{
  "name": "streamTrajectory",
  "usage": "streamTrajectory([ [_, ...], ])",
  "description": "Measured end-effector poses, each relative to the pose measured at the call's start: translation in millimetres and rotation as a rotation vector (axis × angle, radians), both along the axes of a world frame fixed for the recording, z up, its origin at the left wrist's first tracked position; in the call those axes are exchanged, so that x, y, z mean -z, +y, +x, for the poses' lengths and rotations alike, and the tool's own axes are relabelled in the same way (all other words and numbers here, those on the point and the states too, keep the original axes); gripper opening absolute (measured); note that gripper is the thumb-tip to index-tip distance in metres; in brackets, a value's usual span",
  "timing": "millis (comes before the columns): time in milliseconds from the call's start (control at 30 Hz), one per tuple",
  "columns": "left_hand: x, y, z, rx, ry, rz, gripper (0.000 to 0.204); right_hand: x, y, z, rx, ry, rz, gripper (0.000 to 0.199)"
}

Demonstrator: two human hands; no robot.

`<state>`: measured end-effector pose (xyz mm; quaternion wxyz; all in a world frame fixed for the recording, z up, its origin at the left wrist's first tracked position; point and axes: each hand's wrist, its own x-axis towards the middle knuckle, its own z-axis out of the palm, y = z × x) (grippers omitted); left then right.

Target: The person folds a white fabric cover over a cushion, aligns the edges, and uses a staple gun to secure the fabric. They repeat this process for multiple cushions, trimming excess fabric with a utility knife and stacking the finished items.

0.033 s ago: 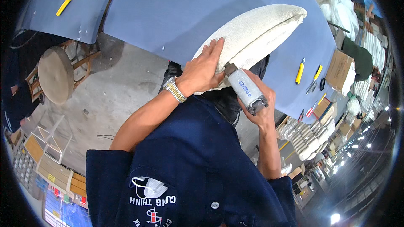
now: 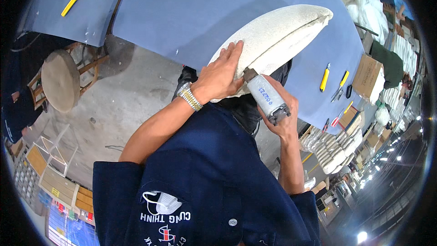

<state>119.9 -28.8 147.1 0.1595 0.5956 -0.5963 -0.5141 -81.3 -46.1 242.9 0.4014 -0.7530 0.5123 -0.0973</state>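
A curved, cream upholstered seat pad [image 2: 268,36] is tilted up on its edge at the front of the blue table, with a long seam or fold along its near side. My left hand [image 2: 221,75] grips the pad's lower left end, fingers laid over the fabric and thumb by the edge. In my right hand [image 2: 287,109] is a grey staple gun [image 2: 267,95], its fingers wrapped round the handle. The gun's nose meets the pad's near edge just beside my left thumb. The pad's underside and the gun's handle are mostly hidden.
On the blue table [image 2: 154,13] lie a yellow-handled screwdriver [image 2: 70,4], yellow cutters [image 2: 325,77], pliers [image 2: 340,86] and other small tools. A cardboard box [image 2: 367,76] sits at the right edge. To the left is a round stool [image 2: 60,81]. Stacked cream pads [image 2: 334,150] stand at lower right.
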Motion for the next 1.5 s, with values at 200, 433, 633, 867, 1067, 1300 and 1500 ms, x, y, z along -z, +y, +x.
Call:
streamTrajectory([
  [200, -1.0, -1.9, -0.3, -0.005, -0.027, 0.008, 0.107, -2.9, -2.3, 6.4, -0.021, 0.030, 0.038, 0.058],
  [433, 1.6, -4.2, -2.5, -0.051, -0.017, 0.057, 0.116, 0.7, 0.0, 19.7, 0.063, 0.056, 0.095, 0.054],
  [633, 27.5, 18.7, 25.9, -0.073, 0.354, 0.062, 0.118, 6.9, 2.0, 20.9, 0.018, -0.005, -0.022, 0.049],
  [867, 6.7, 23.7, 18.7, -0.055, 0.061, 0.048, 0.102, 6.7, 15.5, 17.9, 0.025, 0.004, -0.071, 0.052],
  [1067, -0.2, 24.0, 18.9, -0.033, -0.012, 0.065, 0.100, 6.1, 17.3, 15.9, -0.011, -0.018, -0.013, 0.053],
  [1300, -3.6, 24.9, 11.2, -0.051, -0.001, 0.098, 0.097, 5.2, 13.1, 19.7, 0.056, -0.041, 0.115, 0.054],
  [1500, 5.3, 28.9, 13.3, -0.055, -0.039, -0.013, 0.103, 3.9, 24.6, 19.1, 0.030, -0.031, 0.003, 0.055],
])
